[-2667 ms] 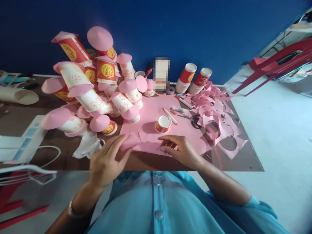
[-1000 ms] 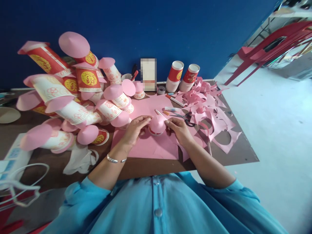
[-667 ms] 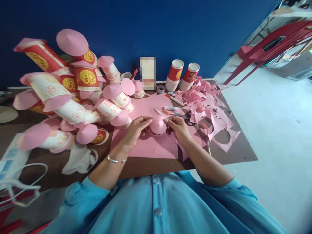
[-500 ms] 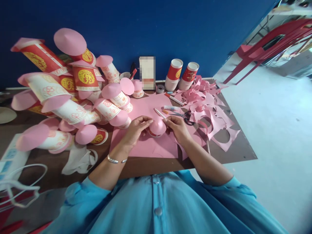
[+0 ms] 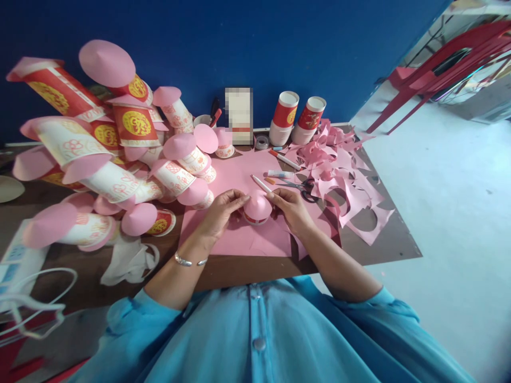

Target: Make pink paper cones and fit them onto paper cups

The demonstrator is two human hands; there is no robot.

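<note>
A pink paper cone (image 5: pixel 257 204) sits on top of a red paper cup (image 5: pixel 256 219) in front of me, over pink paper sheets (image 5: pixel 227 242). With finger and thumb closed, my left hand (image 5: pixel 225 210) pinches the cone's left edge. My right hand (image 5: pixel 290 206) pinches its right edge in the same way. Just beyond the cone lies a white marker (image 5: pixel 261 184), its near end close to my right fingertips. Scissors (image 5: pixel 297 185), a glue tube (image 5: pixel 280 174) and a red-capped marker (image 5: pixel 285 160) are a little farther off.
Many cups with pink cones (image 5: pixel 136 125) are heaped at the left. Two cup stacks (image 5: pixel 283 119) stand by the blue wall (image 5: pixel 255 42). Cut pink scraps (image 5: pixel 339 181) cover the right side. A white mask (image 5: pixel 130 260) lies at the front left, and a red chair (image 5: pixel 431 74) stands beyond.
The view has shifted slightly, so the background sits a little to the left and higher. Both hands keep their pinch on the cone, with no clear movement.
</note>
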